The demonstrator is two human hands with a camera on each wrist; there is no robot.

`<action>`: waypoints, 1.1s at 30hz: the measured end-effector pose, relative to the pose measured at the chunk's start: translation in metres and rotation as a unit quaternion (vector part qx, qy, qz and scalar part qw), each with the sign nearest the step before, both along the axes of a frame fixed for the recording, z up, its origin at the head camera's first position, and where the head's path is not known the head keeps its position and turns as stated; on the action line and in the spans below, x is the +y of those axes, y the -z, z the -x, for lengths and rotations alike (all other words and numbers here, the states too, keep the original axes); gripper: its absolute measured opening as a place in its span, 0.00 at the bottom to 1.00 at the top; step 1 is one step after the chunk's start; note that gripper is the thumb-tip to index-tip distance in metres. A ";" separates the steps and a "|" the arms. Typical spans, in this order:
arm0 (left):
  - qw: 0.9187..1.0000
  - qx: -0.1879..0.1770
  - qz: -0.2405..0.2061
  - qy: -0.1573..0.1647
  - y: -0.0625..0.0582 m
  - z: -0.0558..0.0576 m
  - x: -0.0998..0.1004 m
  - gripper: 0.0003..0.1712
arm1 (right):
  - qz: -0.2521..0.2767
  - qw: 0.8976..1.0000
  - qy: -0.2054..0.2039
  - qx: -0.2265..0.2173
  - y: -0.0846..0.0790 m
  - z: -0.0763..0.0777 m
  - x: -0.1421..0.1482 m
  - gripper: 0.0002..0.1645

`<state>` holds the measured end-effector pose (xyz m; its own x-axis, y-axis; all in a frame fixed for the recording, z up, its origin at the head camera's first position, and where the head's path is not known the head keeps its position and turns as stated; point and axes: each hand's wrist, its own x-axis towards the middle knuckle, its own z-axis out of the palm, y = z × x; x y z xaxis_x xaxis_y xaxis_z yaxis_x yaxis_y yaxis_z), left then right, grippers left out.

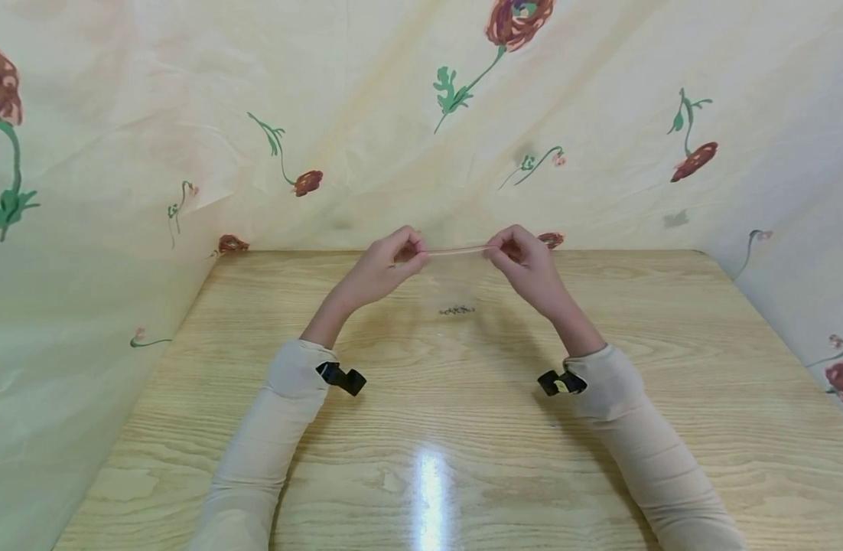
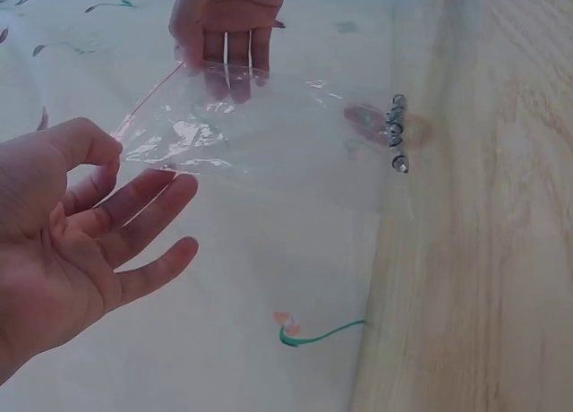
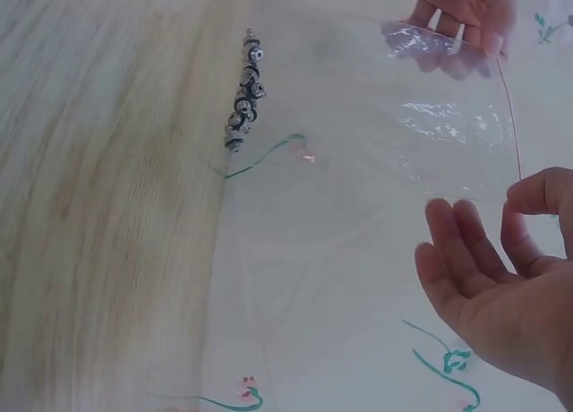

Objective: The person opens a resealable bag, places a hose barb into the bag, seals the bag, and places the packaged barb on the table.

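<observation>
A clear zip bag with a red line along its top edge hangs between my two hands. My left hand pinches one top corner between thumb and forefinger. The opposite corner is pinched the same way by my right hand. In both wrist views the other fingers are spread away from the film. Several small silver and dark bead-like metal pieces lie in a row along the bag's bottom. From the head view these pieces look like a small dark cluster below the stretched top edge.
A wood-grain table spreads beneath both arms, with a bright light reflection near its front. Cream cloth with printed flowers stands behind the table and along its sides. Black camera mounts are strapped at both wrists.
</observation>
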<state>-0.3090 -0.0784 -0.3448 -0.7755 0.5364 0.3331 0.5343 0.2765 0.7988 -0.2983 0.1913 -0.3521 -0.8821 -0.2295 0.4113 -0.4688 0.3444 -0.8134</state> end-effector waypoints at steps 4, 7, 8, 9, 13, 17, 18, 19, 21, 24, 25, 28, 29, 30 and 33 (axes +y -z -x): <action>0.999 -0.038 -0.033 0.011 0.005 0.002 0.002 0.07 | 0.050 0.996 -0.042 -0.060 0.000 0.001 0.004 0.10; 0.995 -0.081 -0.053 0.024 0.008 0.003 0.003 0.07 | 0.065 0.991 -0.060 -0.098 0.002 0.002 0.005 0.10; 0.993 -0.097 -0.059 0.028 0.009 0.004 0.003 0.07 | 0.061 0.990 -0.064 -0.108 0.004 0.002 0.005 0.10; 0.991 -0.112 -0.064 0.033 0.010 0.005 0.003 0.07 | 0.058 0.989 -0.066 -0.116 0.005 0.003 0.006 0.11; 0.985 -0.156 -0.071 0.032 0.016 0.009 0.002 0.08 | 0.044 0.987 -0.068 -0.140 0.011 0.007 0.005 0.12; 0.982 -0.173 -0.075 0.025 0.022 0.015 0.002 0.07 | 0.041 0.986 -0.066 -0.149 0.015 0.008 0.004 0.12; 0.981 -0.174 -0.077 0.025 0.023 0.015 0.002 0.07 | 0.042 0.986 -0.065 -0.149 0.016 0.008 0.004 0.11; 0.981 -0.175 -0.080 0.025 0.024 0.016 0.002 0.08 | 0.041 0.986 -0.064 -0.149 0.016 0.009 0.004 0.11; 0.980 -0.176 -0.085 0.028 0.025 0.016 0.002 0.08 | 0.040 0.986 -0.062 -0.149 0.017 0.009 0.003 0.10; 0.979 -0.182 -0.088 0.035 0.027 0.015 0.002 0.09 | 0.032 0.986 -0.063 -0.150 0.018 0.010 0.004 0.12; 0.978 -0.184 -0.086 0.039 0.027 0.014 0.002 0.10 | 0.027 0.986 -0.066 -0.153 0.018 0.010 0.004 0.13; 0.978 -0.188 -0.075 0.051 0.029 0.014 0.002 0.13 | 0.006 0.983 -0.076 -0.165 0.021 0.011 0.004 0.16; 0.978 -0.188 -0.070 0.055 0.030 0.015 0.002 0.14 | 0.000 0.982 -0.083 -0.169 0.022 0.012 0.005 0.16; 0.978 -0.188 -0.065 0.059 0.031 0.015 0.002 0.15 | -0.004 0.981 -0.089 -0.173 0.022 0.012 0.005 0.16; 0.979 -0.186 -0.059 0.064 0.032 0.016 0.004 0.18 | -0.005 0.978 -0.103 -0.182 0.024 0.013 0.004 0.16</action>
<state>-0.3254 -0.0747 -0.3767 -0.7842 0.6117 0.1047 0.2238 0.1214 0.9670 -0.3114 0.1954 -0.3760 -0.9041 -0.4207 0.0753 -0.2090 0.2815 -0.9365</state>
